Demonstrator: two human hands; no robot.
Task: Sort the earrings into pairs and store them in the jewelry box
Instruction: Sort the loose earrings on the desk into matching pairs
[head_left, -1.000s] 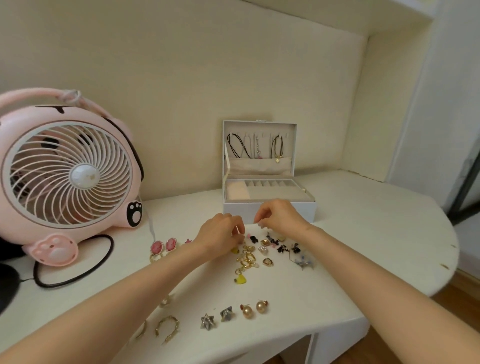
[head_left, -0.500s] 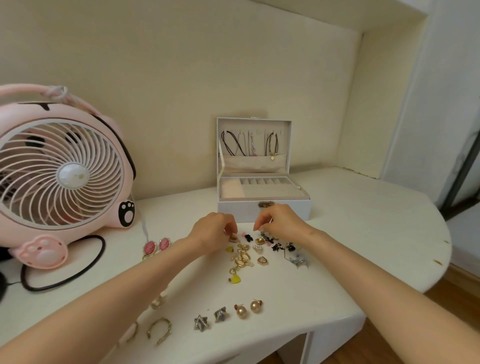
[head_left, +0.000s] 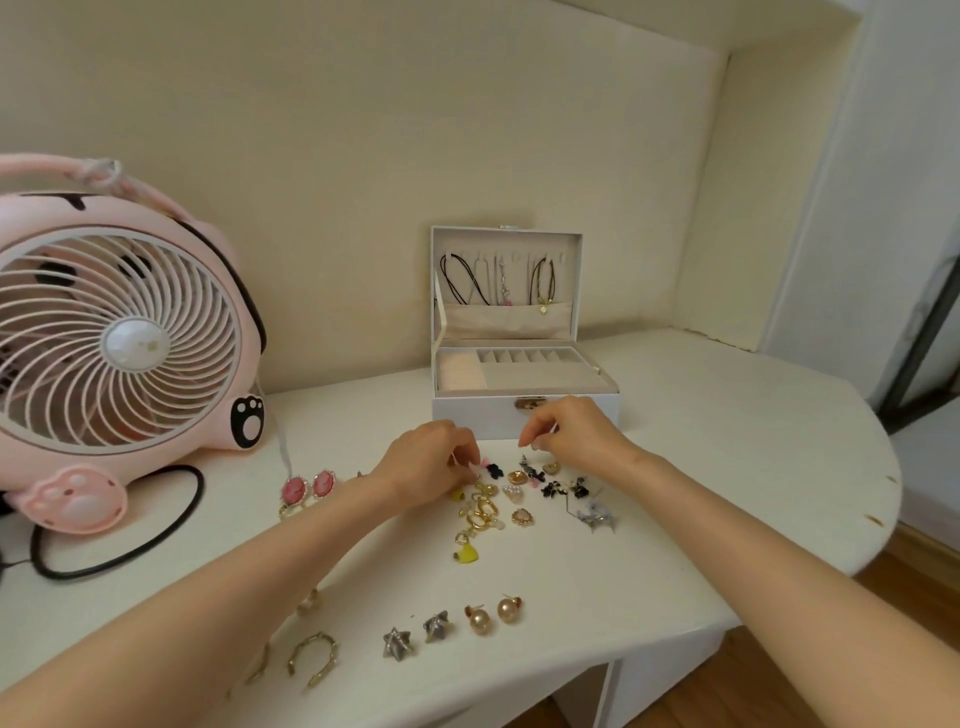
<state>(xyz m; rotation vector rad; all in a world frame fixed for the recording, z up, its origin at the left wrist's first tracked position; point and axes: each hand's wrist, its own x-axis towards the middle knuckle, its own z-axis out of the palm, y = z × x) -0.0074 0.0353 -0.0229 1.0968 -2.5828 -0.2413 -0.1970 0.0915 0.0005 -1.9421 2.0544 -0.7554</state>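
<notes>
left hand (head_left: 428, 465) curling fingers at left edge of earrings (head_left: 498, 501), hold unclear | right hand (head_left: 574, 431) curling fingers over their far edge, before box (head_left: 467, 413), hold unclear

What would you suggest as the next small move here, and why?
Probably draw the two similar black earrings out of the mixed pile and lay them side by side. The left hand and right hand are at that pile, fingers curled; star studs and pearl studs sit paired near the front edge, and the jewelry box stands open.
</notes>
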